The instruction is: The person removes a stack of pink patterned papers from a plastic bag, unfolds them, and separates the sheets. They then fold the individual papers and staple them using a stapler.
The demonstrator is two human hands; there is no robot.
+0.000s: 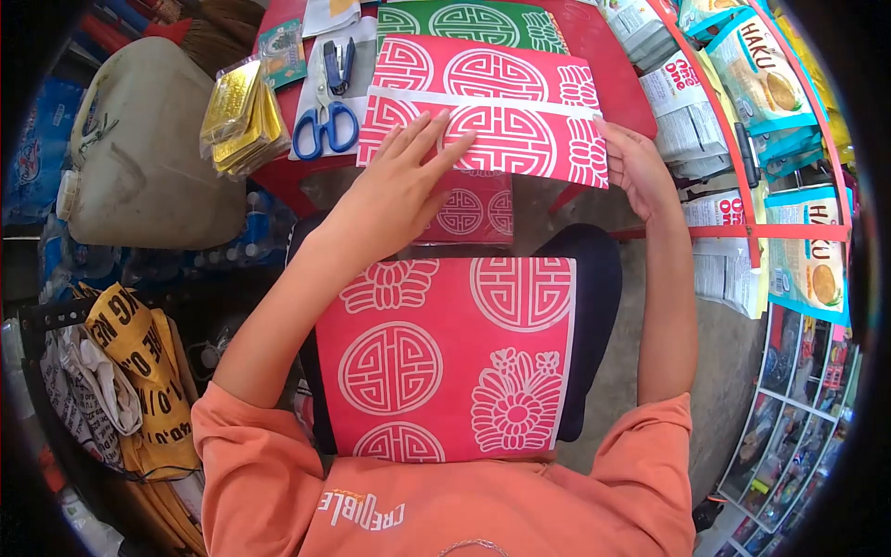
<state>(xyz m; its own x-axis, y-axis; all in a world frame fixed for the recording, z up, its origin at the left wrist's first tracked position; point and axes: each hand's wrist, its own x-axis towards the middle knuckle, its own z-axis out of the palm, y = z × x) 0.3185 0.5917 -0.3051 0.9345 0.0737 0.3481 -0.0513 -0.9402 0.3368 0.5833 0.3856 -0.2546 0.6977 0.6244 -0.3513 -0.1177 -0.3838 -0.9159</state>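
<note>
A pink sheet of paper (506,139) with white round patterns lies folded at the front of the red table, a white strip running across it. My left hand (408,158) rests on its left part, fingers stretched out and spread. At the right edge, my right hand (636,167) grips the paper, its thumb at the side and the fingers partly hidden. Another pink patterned sheet (445,362) is spread over my lap. Left of the folded paper are blue-handled scissors (325,130) and a dark blue stapler (339,67). Green patterned paper (469,23) lies behind it.
Gold packets (243,116) sit at the table's left edge, beside a large grey plastic jerrycan (153,139). Hanging snack packs (766,74) on a red rack (724,231) stand close to my right arm. Yellow printed bags (139,362) hang at the left.
</note>
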